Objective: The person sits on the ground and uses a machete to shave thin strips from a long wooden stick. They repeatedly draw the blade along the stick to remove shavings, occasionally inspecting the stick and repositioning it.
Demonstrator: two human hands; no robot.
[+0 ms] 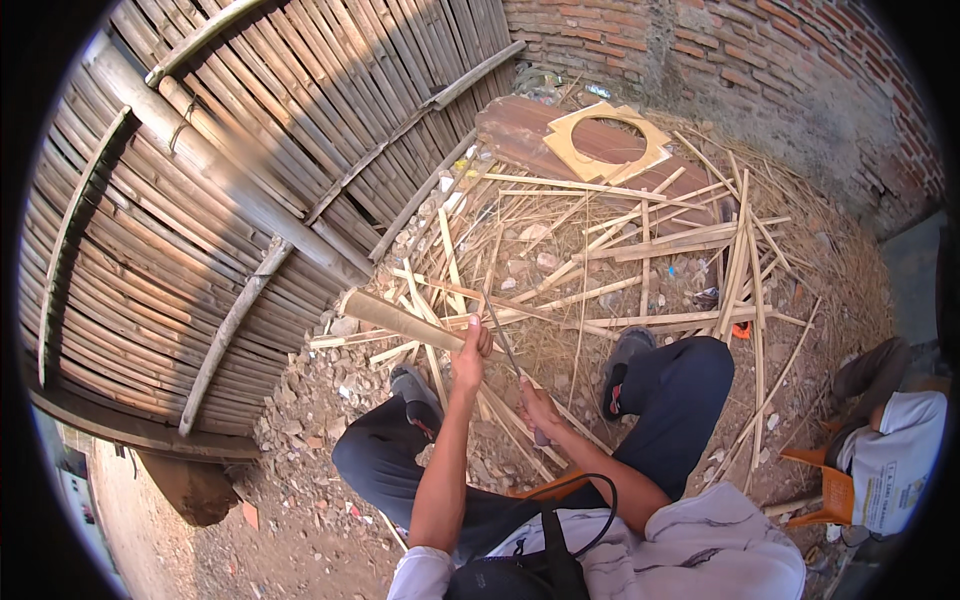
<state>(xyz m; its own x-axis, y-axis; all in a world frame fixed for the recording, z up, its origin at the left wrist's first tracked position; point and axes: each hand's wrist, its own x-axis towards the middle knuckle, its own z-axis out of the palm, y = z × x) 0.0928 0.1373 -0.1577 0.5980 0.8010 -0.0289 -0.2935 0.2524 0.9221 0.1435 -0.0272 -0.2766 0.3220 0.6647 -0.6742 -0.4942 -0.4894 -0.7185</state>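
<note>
My left hand (471,354) is closed around the near end of a split bamboo piece (398,319), which is broad and pale and points away to the left. Closed on a knife handle, my right hand (541,406) is a little lower and to the right. The long, narrow dark knife blade (501,335) rises from it, tilted up and to the left, its upper part close beside my left hand. Whether the blade touches the bamboo, I cannot tell.
Several bamboo strips (610,322) lie crisscrossed on the rubble ground around my feet. Beyond them, a yellow frame with a round hole (567,136) rests on a brown board (512,124). A bamboo-pole wall (120,250) stands left, a brick wall (780,110) behind. Right, a person (895,460) sits on an orange chair (838,497).
</note>
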